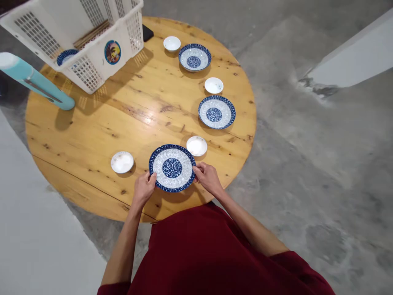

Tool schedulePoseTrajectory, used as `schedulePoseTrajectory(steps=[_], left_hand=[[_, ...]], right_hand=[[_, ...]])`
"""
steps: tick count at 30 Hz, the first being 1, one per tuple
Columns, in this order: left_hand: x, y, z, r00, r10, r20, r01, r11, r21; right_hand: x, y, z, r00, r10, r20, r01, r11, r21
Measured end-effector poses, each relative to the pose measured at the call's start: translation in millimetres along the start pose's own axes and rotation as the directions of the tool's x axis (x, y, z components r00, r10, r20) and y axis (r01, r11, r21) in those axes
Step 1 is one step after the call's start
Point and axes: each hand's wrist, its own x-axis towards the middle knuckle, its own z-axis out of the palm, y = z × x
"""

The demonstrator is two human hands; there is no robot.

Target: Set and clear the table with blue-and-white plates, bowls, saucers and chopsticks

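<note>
Near the front edge of the round table, my left hand [144,188] and my right hand [208,177] grip a blue-and-white plate [159,162] by its opposite rims. Both thumbs lie on the rim's upper side, and the other fingers are partly hidden below. Just beyond the plate's right rim is a small white bowl [197,146]; another small white bowl [122,162] sits to the left of it. Farther right stands a second blue-and-white plate [216,112] with a white bowl [214,85] behind it.
On the wooden table [132,123], a third patterned plate [195,57] and a white bowl [172,43] stand at the back. A white plastic basket [89,61] holding chopsticks and a blue-rimmed dish is at the back left, beside a turquoise cylindrical object [39,84]. A dark phone-like object [147,33] lies behind the basket.
</note>
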Motion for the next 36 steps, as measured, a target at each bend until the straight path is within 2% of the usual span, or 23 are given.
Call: schedulePoseTrajectory(steps=[3, 7, 11, 17, 22, 26, 29, 32, 36], left_hand=[[6, 6, -3.8, 0.999, -0.034, 0.027, 0.029, 0.986, 0.162], [13, 15, -11.7, 0.994, -0.084, 0.075, 0.05, 0.925, 0.377], [20, 17, -17.1, 0.987, -0.123, 0.107, 0.057, 0.877, 0.477], [33, 14, -20.8, 0.984, -0.155, 0.086, 0.077, 0.809, 0.583], [43, 15, -25.7, 0.981, -0.158, 0.11, 0.052, 0.764, 0.643], [48, 15, -30.3, 0.978, -0.16, 0.133, 0.035, 0.756, 0.654], [51, 11, -29.4, 0.981, -0.145, 0.131, 0.027, 0.765, 0.644], [55, 7, -21.9, 0.991, -0.097, 0.094, 0.024, 0.808, 0.589], [62, 3, -9.8, 0.999, -0.048, 0.01, 0.039, 0.902, 0.431]], right_hand=[[5, 0, 0, 1.0, -0.011, -0.002, 0.01, 0.986, -0.169], [9, -1, 4, 1.0, 0.0, 0.011, 0.004, 0.928, -0.371], [13, -2, 8, 1.0, 0.011, 0.028, 0.005, 0.846, -0.534], [20, -6, 12, 0.997, 0.008, 0.081, 0.046, 0.767, -0.64], [27, -10, 14, 0.995, 0.025, 0.101, 0.049, 0.75, -0.66], [30, -12, 13, 0.993, 0.027, 0.111, 0.051, 0.764, -0.643], [31, -11, 14, 0.996, 0.044, 0.077, 0.012, 0.795, -0.607], [34, -8, 18, 0.998, 0.057, 0.03, -0.035, 0.865, -0.501], [43, -5, 28, 0.997, -0.007, 0.074, 0.032, 0.936, -0.35]])
